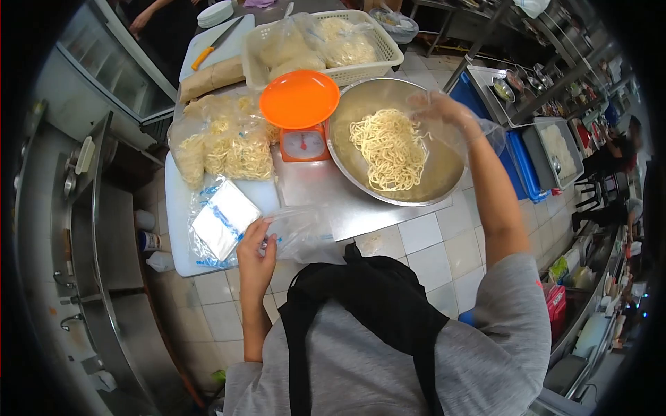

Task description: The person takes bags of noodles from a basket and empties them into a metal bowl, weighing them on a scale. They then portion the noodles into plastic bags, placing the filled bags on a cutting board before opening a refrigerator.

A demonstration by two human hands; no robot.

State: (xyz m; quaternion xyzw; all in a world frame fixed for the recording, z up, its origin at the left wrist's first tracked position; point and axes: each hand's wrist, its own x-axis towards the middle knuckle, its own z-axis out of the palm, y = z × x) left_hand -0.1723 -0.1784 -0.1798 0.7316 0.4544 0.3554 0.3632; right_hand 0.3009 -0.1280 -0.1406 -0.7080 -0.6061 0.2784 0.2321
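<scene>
My left hand (258, 251) pinches the edge of a clear plastic bag (302, 232) beside a pack of flat bags (227, 218) on a white board (182, 236). Over the right rim of a large steel bowl (340, 149), my right hand (444, 111) appears in a loose clear plastic covering; its fingers are blurred. Pale noodles (390, 150) lie in the bowl. Left of it stands a red scale (304, 144) with an orange plate (300, 99) on top. Bagged noodles (225, 142) rest left of the scale.
A cream basket (388, 62) with bagged noodles stands at the back, beside a knife (211, 50) on a white board. Another person's arm (146, 15) shows at the top left. To the right are a grey tub (555, 152), a blue container (524, 166) and distant people.
</scene>
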